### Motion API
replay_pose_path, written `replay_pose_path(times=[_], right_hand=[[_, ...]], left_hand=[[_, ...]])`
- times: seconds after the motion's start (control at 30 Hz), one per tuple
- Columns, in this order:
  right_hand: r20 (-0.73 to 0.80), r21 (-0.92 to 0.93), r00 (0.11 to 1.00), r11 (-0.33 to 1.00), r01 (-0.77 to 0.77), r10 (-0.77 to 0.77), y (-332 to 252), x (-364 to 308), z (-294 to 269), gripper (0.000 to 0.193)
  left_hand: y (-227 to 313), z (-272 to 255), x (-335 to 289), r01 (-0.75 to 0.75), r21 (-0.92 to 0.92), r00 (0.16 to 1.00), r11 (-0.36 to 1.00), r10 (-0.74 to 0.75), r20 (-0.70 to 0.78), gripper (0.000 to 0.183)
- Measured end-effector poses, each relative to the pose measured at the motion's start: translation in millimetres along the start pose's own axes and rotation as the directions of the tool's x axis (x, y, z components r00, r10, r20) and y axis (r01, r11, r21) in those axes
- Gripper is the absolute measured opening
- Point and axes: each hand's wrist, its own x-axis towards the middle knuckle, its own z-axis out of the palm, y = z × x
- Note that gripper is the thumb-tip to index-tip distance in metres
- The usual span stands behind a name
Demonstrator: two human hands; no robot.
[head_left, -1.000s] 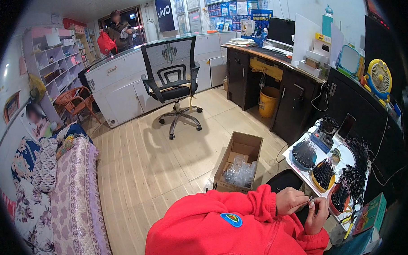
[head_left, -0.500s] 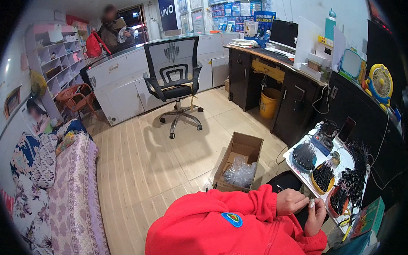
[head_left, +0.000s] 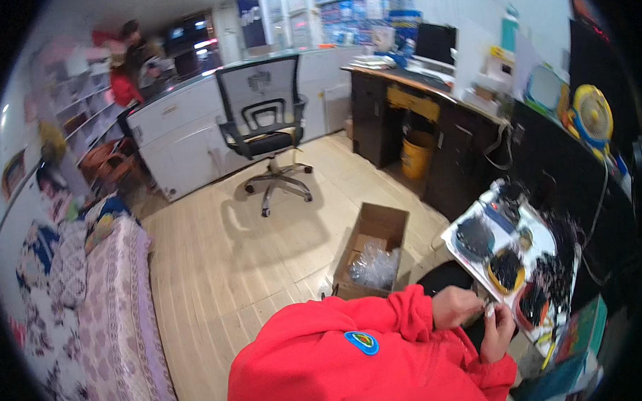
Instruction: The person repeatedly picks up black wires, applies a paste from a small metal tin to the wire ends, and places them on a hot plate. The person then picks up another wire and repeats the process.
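Note:
My left hand (head_left: 457, 307) and my right hand (head_left: 497, 333) meet in front of my red sleeves, fingertips pinched close together. Whatever they hold between them is too small and blurred to name. Just beyond them stands a low white table (head_left: 542, 229). On it are a blue bowl (head_left: 471, 256), a yellow bowl (head_left: 504, 289) and an orange bowl (head_left: 544, 316), each holding thin black pieces. More black strands (head_left: 555, 271) lie heaped along the table's far right side.
An open cardboard box (head_left: 347, 274) with clear plastic bags (head_left: 375, 266) sits on the floor ahead. Beyond are an office chair (head_left: 266, 135), a dark desk (head_left: 375, 117) and white counters (head_left: 185, 156). A bed (head_left: 112, 307) lies left; another person (head_left: 143, 62) stands at the back left.
The view has shifted slightly and blurred. My hands stay together at nearly the same place, fingers still pinched. The person behind the counter has moved left.

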Motion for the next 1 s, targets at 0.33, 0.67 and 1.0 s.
replay_pose_path(times=[0.33,0.67,1.0], right_hand=[[0.003,0.155,1.000,0.988,0.008,-0.008,-32,13,-36,0.023],[0.304,-0.030,0.894,0.935,0.355,-0.329,-45,46,-23,0.017],[0.098,-0.318,0.912,0.855,0.409,-0.399,-39,22,-14,0.018]], left_hand=[[-13,-25,25,0.559,-0.823,0.677,-0.103,-0.517,0.524,0.011],[-14,-26,30,0.619,-0.781,0.692,-0.088,-0.410,0.594,0.012],[-1,-11,24,0.525,-0.847,0.668,-0.083,-0.576,0.471,0.011]])
